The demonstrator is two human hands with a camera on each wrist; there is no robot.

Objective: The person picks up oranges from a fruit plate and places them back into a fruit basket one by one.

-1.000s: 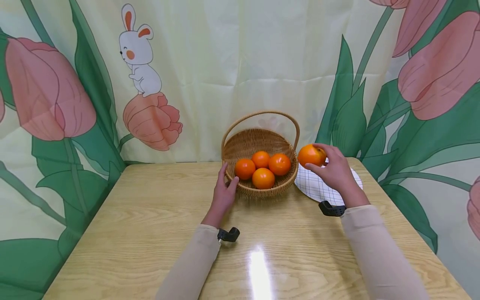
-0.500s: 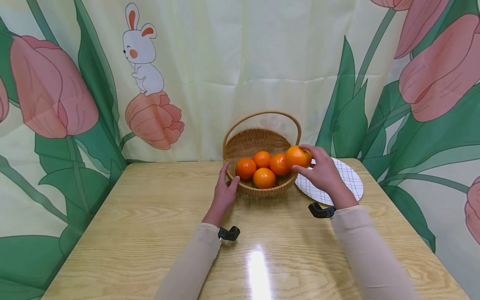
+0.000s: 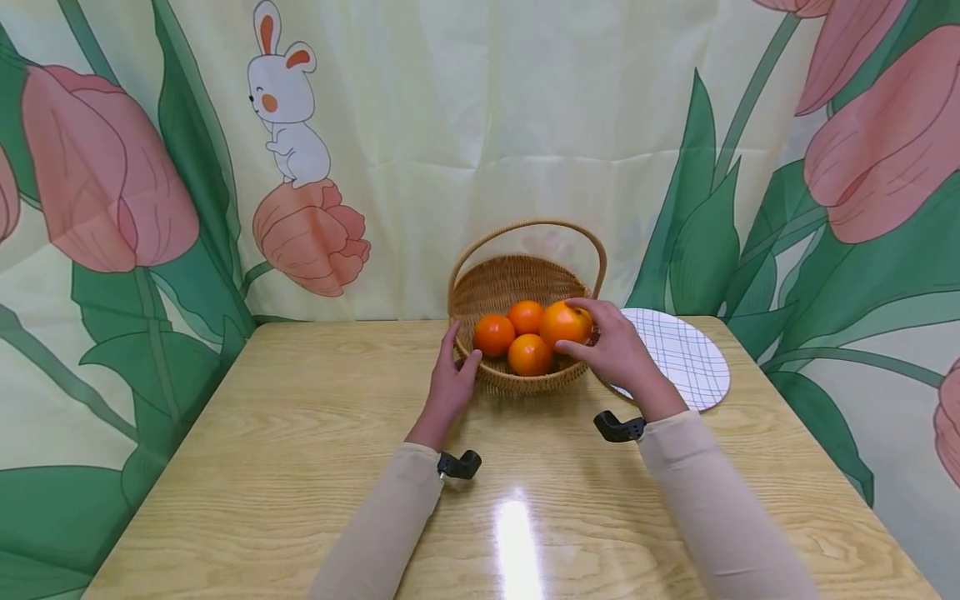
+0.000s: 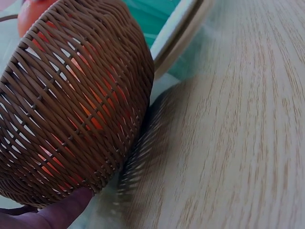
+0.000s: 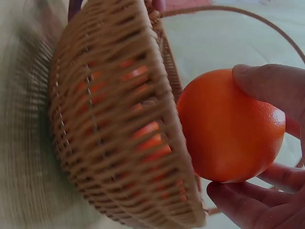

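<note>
A round wicker basket (image 3: 517, 385) with a tall handle stands at the back of the table, several oranges inside. My left hand (image 3: 448, 385) holds the basket's left rim between thumb and fingers. In the left wrist view, a fingertip (image 4: 71, 205) touches the woven wall (image 4: 81, 109). My right hand (image 3: 618, 346) pinches an orange (image 3: 566, 325) over the right side of the basket, thumb in front and fingers behind. In the right wrist view, this orange (image 5: 233, 126) overlaps the basket rim. Below and left of it sit other oranges (image 3: 493, 335) in the basket, one partly hidden behind the held orange.
A white oval plate (image 3: 686, 358) with a blue grid pattern lies to the right of the basket, partly behind my right hand. The wooden table (image 3: 300, 433) extends toward me. A printed curtain (image 3: 420, 167) hangs right behind the table's back edge.
My right hand has carried the orange leftward from above the plate to over the basket and slightly lower. My left hand has stayed at the basket's left rim.
</note>
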